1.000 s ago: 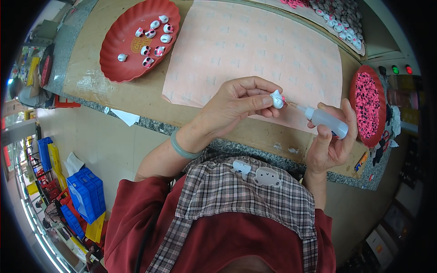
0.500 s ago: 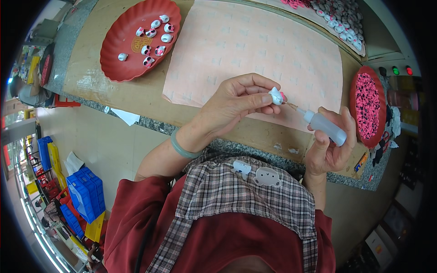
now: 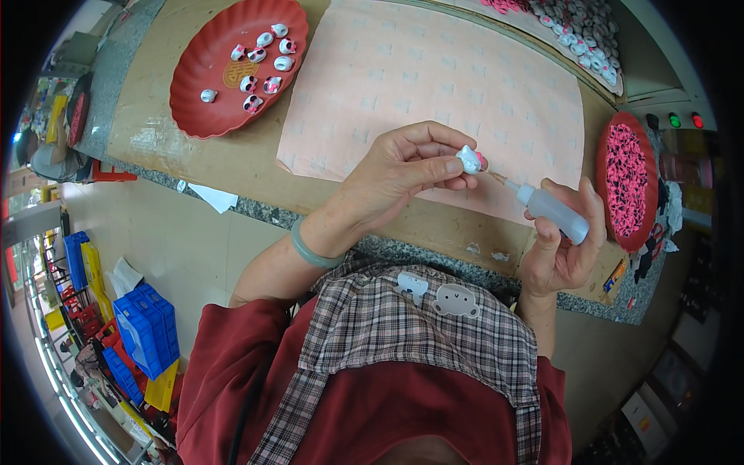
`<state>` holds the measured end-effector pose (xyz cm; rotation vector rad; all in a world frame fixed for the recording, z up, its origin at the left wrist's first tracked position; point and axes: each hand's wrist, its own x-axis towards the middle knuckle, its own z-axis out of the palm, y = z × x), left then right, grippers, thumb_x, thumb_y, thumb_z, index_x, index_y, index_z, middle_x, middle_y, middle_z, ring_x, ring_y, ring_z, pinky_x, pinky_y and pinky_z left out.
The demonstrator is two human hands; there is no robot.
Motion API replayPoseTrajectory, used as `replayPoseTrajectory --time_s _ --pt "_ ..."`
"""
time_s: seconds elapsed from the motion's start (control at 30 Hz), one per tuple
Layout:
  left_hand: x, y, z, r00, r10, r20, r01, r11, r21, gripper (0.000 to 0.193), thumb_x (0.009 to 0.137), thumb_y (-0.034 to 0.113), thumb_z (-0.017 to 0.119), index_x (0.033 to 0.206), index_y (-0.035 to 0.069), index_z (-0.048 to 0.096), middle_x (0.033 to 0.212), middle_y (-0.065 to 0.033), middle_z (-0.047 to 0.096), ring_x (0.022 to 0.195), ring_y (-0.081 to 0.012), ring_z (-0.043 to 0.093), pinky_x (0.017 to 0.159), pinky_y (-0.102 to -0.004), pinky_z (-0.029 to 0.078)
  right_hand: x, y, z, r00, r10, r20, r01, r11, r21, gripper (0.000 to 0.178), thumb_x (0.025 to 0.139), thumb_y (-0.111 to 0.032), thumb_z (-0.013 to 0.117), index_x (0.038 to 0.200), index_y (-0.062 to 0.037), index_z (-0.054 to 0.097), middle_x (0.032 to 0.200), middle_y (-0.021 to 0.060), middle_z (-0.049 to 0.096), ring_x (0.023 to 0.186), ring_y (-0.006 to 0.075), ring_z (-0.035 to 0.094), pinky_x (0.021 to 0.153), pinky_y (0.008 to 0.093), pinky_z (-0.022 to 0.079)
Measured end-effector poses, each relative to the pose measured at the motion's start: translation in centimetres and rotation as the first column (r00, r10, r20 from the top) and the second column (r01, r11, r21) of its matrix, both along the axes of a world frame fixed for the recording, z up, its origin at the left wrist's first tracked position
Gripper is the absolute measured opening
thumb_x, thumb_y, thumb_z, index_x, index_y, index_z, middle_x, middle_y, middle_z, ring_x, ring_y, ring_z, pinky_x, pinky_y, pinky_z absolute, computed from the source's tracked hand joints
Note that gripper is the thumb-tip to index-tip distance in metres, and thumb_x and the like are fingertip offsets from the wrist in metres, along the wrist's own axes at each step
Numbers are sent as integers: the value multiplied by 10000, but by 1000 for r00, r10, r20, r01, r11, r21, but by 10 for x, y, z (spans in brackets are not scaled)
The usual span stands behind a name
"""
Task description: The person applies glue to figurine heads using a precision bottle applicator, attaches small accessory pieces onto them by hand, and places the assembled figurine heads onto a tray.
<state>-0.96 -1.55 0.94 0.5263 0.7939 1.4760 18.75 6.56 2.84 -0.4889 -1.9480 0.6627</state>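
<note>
Between the thumb and fingers of my left hand (image 3: 411,167) is a small white figurine head (image 3: 469,160) with pointed ears and a pink part on its right side. My right hand (image 3: 564,244) grips a translucent squeeze bottle (image 3: 559,215), tilted so its thin nozzle (image 3: 498,177) points up and left at the pink part. The tip is very close to the figurine; whether it touches I cannot tell. Both hands are above the near edge of a pale pink sheet (image 3: 434,85). At the far left a red scalloped tray (image 3: 194,108) holds several similar white, pink and black pieces.
On the right stands a red oval tray (image 3: 620,242) heaped with pink and black pieces (image 3: 626,182). Many white and grey pieces (image 3: 581,43) lie at the back right. Blue crates (image 3: 147,333) stand on the floor at left; another person (image 3: 50,159) sits beyond.
The figurine head has turned slightly and shifted a little upward in my left hand. The bottle and my right hand have moved slightly; the nozzle stays beside the pink part.
</note>
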Motion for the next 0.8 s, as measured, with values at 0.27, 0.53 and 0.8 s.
replayPoseTrajectory --time_s 0.27,0.53,0.8 --pt "0 1 -3 998 30 -58 -28 999 28 243 886 54 578 1118 -19 567 1044 -155 633 912 -198 643 807 -273 535 -1 0 1 999 16 46 -16 1000 -2 479 905 -170 571 1287 59 395 973 205 616 711 182 596 609 271 509" --pt "-2 1 -8 999 -11 53 9 999 37 233 897 53 555 1120 -14 561 1068 -176 626 918 -203 642 827 -276 533 -2 -1 -1 997 10 -83 -22 989 -145 547 855 -206 657 1254 79 414 988 213 614 846 244 638 730 317 522" --pt "-3 1 -8 978 -63 200 60 998 20 230 895 36 536 1117 -22 553 1086 -222 609 915 -196 644 825 -280 538 0 0 -4 994 38 -103 -53 987 -151 544 862 -204 650 1255 84 409 1011 222 607 858 242 633 745 317 515"
